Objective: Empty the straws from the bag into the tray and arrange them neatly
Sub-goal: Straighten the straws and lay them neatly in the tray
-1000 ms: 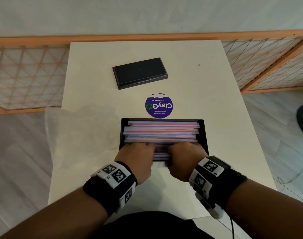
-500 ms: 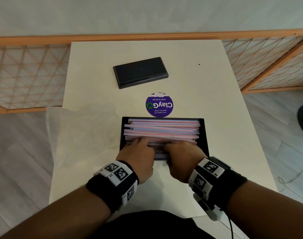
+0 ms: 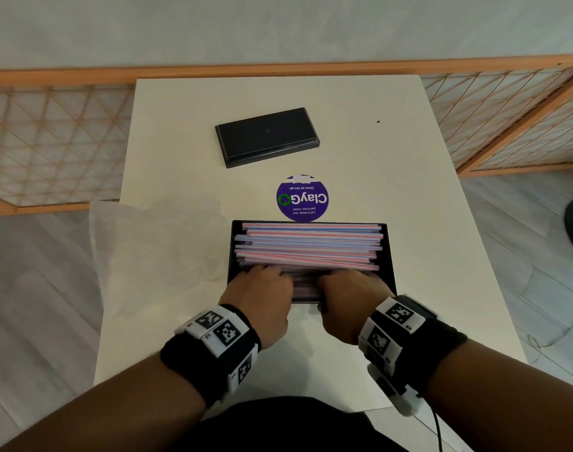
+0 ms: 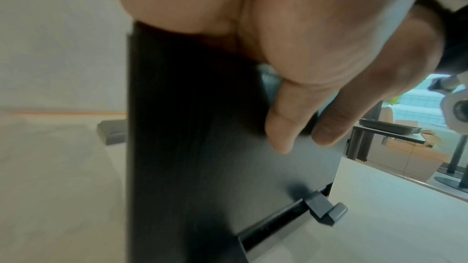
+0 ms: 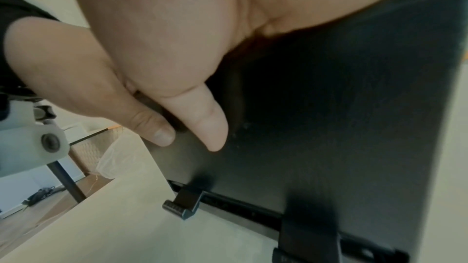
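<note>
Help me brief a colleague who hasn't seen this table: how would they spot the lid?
On the white table, look past the tray of straws and the round purple sticker, toward the far edge. The lid is the flat black rectangle lying there alone, slightly askew, holding nothing.

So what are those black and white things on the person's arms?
Each bare forearm wears a wide black wristband with white blocks printed with black square codes. The right one also has a white camera mount underneath, with a thin black cable trailing from it. No sleeves show.
</note>
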`<act>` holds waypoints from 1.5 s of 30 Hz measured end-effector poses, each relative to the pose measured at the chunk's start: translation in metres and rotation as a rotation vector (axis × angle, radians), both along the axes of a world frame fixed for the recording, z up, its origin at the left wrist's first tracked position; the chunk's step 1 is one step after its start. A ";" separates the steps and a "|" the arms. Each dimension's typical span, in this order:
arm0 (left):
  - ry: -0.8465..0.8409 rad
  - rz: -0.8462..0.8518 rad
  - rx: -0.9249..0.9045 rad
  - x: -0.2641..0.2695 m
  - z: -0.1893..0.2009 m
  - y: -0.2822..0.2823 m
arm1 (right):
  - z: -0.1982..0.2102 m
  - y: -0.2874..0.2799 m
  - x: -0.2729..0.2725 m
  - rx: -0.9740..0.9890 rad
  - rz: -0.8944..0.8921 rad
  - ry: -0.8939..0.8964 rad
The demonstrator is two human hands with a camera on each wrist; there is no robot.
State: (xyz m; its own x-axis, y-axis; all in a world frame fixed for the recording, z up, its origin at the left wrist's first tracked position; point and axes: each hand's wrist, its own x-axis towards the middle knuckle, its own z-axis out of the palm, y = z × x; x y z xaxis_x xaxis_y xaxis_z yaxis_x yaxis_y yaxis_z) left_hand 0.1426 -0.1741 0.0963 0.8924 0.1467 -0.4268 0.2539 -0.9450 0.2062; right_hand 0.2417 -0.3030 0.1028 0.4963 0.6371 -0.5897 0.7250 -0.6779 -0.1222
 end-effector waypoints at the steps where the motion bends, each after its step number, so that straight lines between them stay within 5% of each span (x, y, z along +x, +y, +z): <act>1: -0.055 -0.003 -0.006 -0.002 0.006 0.000 | 0.005 -0.001 -0.001 0.023 0.010 -0.010; 6: -0.266 -0.036 -0.098 -0.017 0.017 0.006 | 0.030 -0.012 -0.001 0.195 0.000 -0.090; 8: -0.167 -0.003 -0.158 -0.017 0.012 0.007 | 0.029 -0.014 -0.005 0.207 -0.010 -0.030; 14: 0.130 -0.137 0.097 -0.005 -0.003 0.002 | -0.006 -0.010 -0.006 0.021 -0.035 0.021; 20: 0.120 -0.109 0.076 -0.004 -0.003 0.002 | -0.008 -0.010 -0.004 0.046 -0.024 0.004; 24: -0.278 -0.071 -0.124 -0.012 -0.001 0.011 | 0.007 -0.014 -0.009 0.139 0.044 -0.091; 27: -0.558 0.014 -0.145 -0.022 0.005 0.023 | 0.020 -0.024 -0.013 0.436 0.053 -0.246; 32: -0.210 0.065 0.008 -0.014 -0.014 0.041 | 0.009 -0.003 -0.011 0.229 0.083 -0.166; 36: -0.231 0.100 -0.010 -0.007 -0.028 0.037 | -0.008 0.002 -0.023 0.156 0.241 -0.114; 40: -0.308 0.094 -0.039 -0.009 -0.036 0.040 | -0.009 0.008 -0.012 0.162 0.125 -0.094; 45: -0.314 0.081 -0.020 -0.008 -0.039 0.040 | -0.009 0.019 -0.016 0.179 0.208 -0.076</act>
State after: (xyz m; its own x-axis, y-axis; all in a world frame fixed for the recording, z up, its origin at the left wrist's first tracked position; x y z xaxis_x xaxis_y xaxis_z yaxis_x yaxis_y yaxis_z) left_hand 0.1342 -0.1343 0.0578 0.9667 0.2168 -0.1359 0.2491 -0.9192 0.3051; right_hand 0.2262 -0.2837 0.0942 0.3826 0.8206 -0.4246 0.8579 -0.4861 -0.1665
